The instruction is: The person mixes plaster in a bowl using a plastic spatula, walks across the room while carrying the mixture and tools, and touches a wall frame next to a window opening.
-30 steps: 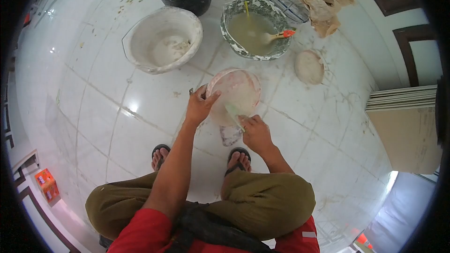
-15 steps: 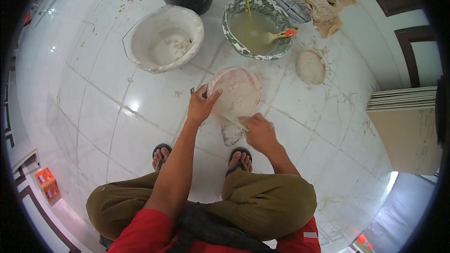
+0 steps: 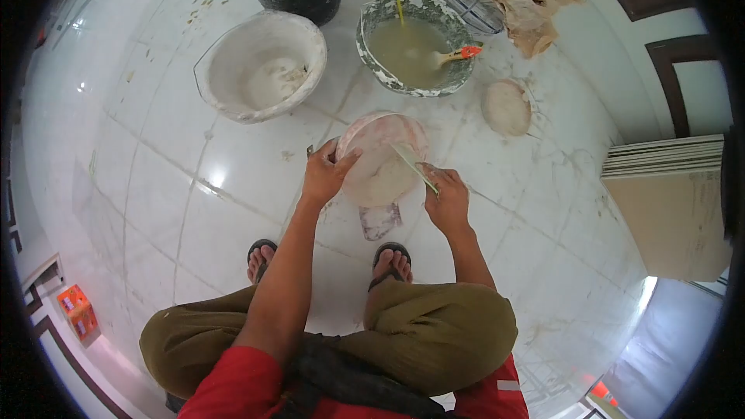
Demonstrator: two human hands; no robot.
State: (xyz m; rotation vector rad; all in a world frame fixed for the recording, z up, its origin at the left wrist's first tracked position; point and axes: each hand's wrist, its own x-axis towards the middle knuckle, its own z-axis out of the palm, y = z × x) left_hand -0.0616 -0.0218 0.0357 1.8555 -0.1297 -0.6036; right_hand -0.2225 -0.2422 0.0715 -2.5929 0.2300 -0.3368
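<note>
My left hand (image 3: 326,173) is closed on the left rim of a pinkish round tub (image 3: 421,130) smeared with pale paste. A small dark bit (image 3: 310,150) shows by its fingertips; I cannot make out what it is. In my right hand (image 3: 446,198) is a flat, pale putty knife (image 3: 407,157) with a greenish edge. Its blade points up and left into the tub, over the paste (image 3: 380,182). Below the tub, a whitish-purple flat piece (image 3: 380,222) shows on the tiles, close to my feet.
Beyond the tub stand a white-coated bucket (image 3: 209,85), a green-rimmed bucket (image 3: 372,70) of cloudy water with a brush (image 3: 458,56), and a black bucket (image 3: 330,8). A round pale lump (image 3: 507,107) and crumpled paper (image 3: 528,0) lie rightward. Boards (image 3: 667,209) lean at far right.
My right hand has moved right and slightly up, and the putty knife has swung from the tub's lower edge to point up into it. My left hand keeps its hold on the rim.
</note>
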